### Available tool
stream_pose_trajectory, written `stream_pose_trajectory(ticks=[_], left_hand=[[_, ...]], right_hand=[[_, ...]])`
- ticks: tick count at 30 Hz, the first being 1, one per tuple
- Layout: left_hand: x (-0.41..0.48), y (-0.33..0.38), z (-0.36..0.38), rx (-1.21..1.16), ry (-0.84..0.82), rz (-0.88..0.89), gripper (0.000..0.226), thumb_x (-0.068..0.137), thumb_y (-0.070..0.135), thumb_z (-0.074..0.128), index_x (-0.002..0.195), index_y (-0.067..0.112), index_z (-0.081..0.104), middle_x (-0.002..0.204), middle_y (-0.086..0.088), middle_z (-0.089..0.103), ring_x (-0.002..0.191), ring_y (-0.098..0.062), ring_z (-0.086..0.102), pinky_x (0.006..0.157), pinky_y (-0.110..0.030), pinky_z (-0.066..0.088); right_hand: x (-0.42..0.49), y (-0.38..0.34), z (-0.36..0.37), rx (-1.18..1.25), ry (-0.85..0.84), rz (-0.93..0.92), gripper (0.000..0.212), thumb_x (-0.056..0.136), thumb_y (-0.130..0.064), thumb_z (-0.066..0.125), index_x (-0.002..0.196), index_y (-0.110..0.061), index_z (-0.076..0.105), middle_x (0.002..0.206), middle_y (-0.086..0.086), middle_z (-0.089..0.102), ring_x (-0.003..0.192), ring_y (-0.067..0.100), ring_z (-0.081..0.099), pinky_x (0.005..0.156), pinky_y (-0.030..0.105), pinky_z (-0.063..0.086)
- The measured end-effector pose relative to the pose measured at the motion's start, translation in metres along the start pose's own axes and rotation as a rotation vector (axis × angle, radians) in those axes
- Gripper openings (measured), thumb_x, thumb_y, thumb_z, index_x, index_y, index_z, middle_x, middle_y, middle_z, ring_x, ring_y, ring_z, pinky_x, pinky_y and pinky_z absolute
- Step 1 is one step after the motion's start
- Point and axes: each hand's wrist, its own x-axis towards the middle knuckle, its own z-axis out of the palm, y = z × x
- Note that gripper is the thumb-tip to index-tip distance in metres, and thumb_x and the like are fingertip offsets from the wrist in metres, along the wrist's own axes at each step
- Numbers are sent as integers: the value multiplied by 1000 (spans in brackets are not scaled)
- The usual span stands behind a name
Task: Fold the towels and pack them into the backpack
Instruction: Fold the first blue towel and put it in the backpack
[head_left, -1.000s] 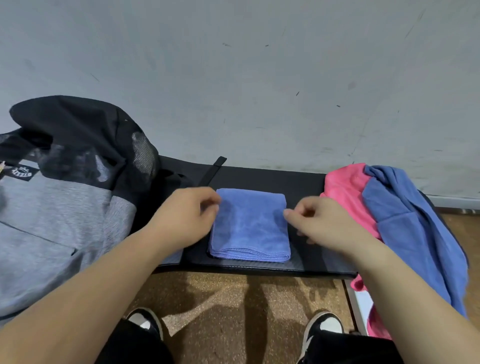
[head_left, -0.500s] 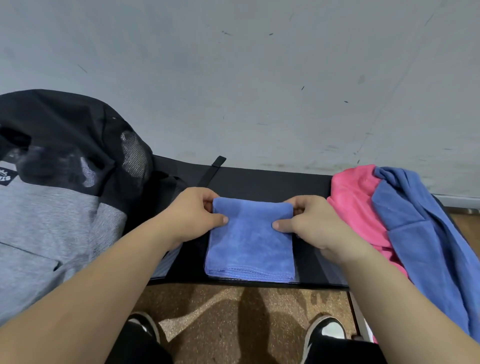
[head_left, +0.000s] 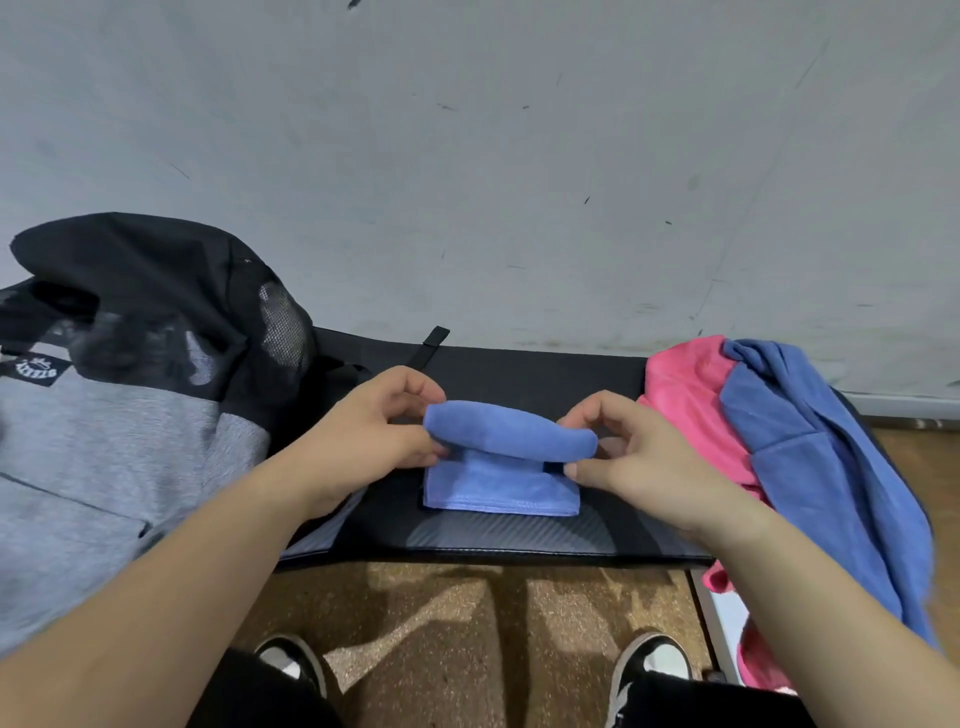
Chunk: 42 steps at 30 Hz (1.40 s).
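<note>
"What's lying over at nine o'clock?"

"The backpack (head_left: 104, 441), grey below and black on top. It's resting at the left end of the black bench pad (head_left: 519, 538), with its black top rising against the wall."

"And the hands?"

"The left hand (head_left: 363, 431) is pinching the left end of the small blue towel (head_left: 504, 470), thumb and fingers curled onto the cloth. That towel is sitting in the middle of the pad, at twelve o'clock from the person's feet. Its far part is being held up in a roll, while its near part is lying flat on the pad."

"The other side?"

"The right hand (head_left: 639, 467) is gripping the roll's right end, fingers curling over it and thumb underneath."

"Anything at three o'clock?"

"A pink towel (head_left: 685, 395) is lying crumpled on the pad's right end. A loose blue towel (head_left: 810, 467) is draping over it and hanging down past the pad's front edge."

"And at six o'clock?"

"The left shoe (head_left: 291, 665) and the right shoe (head_left: 655, 662), both black and white, are standing on the brown speckled floor (head_left: 467, 623)."
</note>
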Motion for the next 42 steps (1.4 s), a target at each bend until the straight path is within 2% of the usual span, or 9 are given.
stream_pose_trajectory(ticks=[4, 8, 13, 16, 19, 22, 26, 37, 42], left_hand=[[-10, -3, 2, -57, -56, -35, 4, 84, 18, 72, 85, 14, 71, 118, -21, 72, 101, -19, 72, 99, -42, 59], [-14, -18, 12, 302, 78, 80, 21, 85, 27, 85, 84, 15, 68, 109, -7, 77, 90, -6, 74, 96, -36, 57], [-8, -22, 17, 550, 131, 74, 53, 73, 34, 92, 115, 34, 61, 103, 7, 69, 85, -8, 66, 78, -27, 54], [-3, -26, 18, 581, 35, 4, 83, 72, 37, 93, 144, 31, 52, 126, 13, 63, 110, -4, 63, 98, -26, 50], [-4, -21, 15, 542, -34, 10, 51, 70, 27, 92, 115, 33, 69, 105, 7, 74, 99, -16, 72, 90, -39, 60], [-7, -9, 12, 318, -37, 77, 36, 66, 13, 84, 98, 24, 73, 94, -11, 78, 84, -22, 75, 84, -53, 61], [-13, 4, 6, 50, -2, 167, 50, 66, 3, 75, 109, 28, 76, 106, -6, 79, 97, -17, 74, 86, -39, 61], [-39, 21, 12, -410, -134, 1, 48, 90, 26, 76, 132, 5, 66, 128, -17, 74, 120, -29, 71, 95, -34, 59], [-68, 23, 3, -302, 6, 10, 35, 92, 8, 76, 126, 6, 69, 118, -13, 78, 113, -29, 74, 107, -50, 55]], right_hand=[[-11, 7, -3, -50, -73, 35, 20, 82, -12, 86, 95, -18, 73, 117, 12, 70, 103, 14, 68, 92, 28, 49], [-13, 10, 8, -253, 10, -37, 19, 89, -36, 79, 78, -20, 76, 115, -13, 70, 114, -13, 60, 92, 11, 40], [0, 20, 18, -422, 117, -132, 24, 79, -37, 88, 75, -24, 68, 98, -6, 67, 96, 9, 65, 88, 32, 51], [4, 14, 20, -559, 44, -125, 43, 76, -36, 88, 111, -32, 64, 121, -9, 63, 113, 10, 60, 100, 35, 49], [5, 4, 24, -630, -115, -85, 78, 80, -29, 83, 150, -31, 48, 152, -12, 52, 139, 7, 48, 116, 28, 40], [8, -6, 27, -461, -204, -77, 55, 76, -23, 85, 126, -32, 65, 122, -12, 70, 110, 6, 65, 99, 34, 54], [9, -20, 34, -52, -197, 16, 45, 71, -46, 91, 98, -17, 69, 90, -2, 68, 83, 11, 62, 80, 38, 50], [19, -64, 71, 466, -141, 105, 51, 80, -13, 74, 127, 1, 62, 122, 22, 73, 114, 37, 72, 106, 57, 53], [1, -83, 88, 412, 40, 107, 41, 84, -29, 85, 116, -11, 68, 109, 5, 79, 96, 20, 78, 78, 36, 63]])
